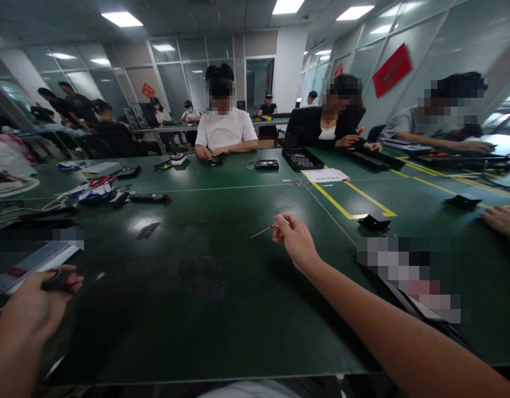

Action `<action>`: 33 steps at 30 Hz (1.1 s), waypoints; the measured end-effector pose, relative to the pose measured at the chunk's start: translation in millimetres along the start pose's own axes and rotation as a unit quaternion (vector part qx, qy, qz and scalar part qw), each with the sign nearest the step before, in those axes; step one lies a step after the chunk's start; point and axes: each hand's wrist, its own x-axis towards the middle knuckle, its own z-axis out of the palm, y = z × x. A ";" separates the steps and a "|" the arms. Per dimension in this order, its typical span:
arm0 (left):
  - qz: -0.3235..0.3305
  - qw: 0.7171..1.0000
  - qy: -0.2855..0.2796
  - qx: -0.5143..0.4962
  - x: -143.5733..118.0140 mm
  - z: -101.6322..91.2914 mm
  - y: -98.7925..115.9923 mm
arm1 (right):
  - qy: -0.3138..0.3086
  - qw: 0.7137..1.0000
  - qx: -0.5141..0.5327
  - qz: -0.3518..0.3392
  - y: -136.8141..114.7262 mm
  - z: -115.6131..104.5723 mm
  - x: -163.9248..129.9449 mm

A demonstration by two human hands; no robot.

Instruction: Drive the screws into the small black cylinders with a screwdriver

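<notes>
1. The right hand (pixel 294 239) is stretched out over the middle of the dark green table (pixel 221 287), its fingers pinched shut on a thin screwdriver (pixel 266 229) whose metal tip points left, above the tabletop.
2. The left hand (pixel 35 307) is at the near left edge, curled around a small dark object (pixel 56 281); what that object is cannot be told.
3. Between the two hands the tabletop carries only a small pale scrap (pixel 100 275), just right of the left hand.
4. To the right of the right hand a small black block (pixel 374 222) sits at the corner of a yellow taped line (pixel 346 210); a second black block (pixel 464 200) lies further right, well apart from it.
5. Another person's hand (pixel 503 220) rests at the far right edge.
6. On the far left lies a heap of cables and tools (pixel 93 192), with a dark pen-shaped tool (pixel 149 197) beside it.
7. Three people sit along the far side: one in a white shirt (pixel 225 130), one in a black jacket (pixel 316 127) and one in a grey top (pixel 408 124).
8. A black tray (pixel 302 159) and a white sheet of paper (pixel 325 175) lie near the person in the black jacket.
</notes>
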 end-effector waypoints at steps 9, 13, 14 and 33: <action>-0.049 0.949 -0.291 -0.113 -50.7 148.1 28.5 | 0.007 0.993 0.079 0.084 7.7 -2.9 6.2; 0.063 0.917 -0.387 -0.077 -82.2 222.5 10.9 | 0.020 0.996 0.040 0.071 9.2 -5.2 7.9; 0.126 0.907 -0.399 -0.048 -89.5 237.1 4.9 | 0.022 0.997 0.039 0.067 9.1 -5.4 7.8; 0.386 0.771 -0.458 0.214 -116.0 271.3 -31.7 | 0.010 0.998 0.054 0.026 3.0 -3.1 2.1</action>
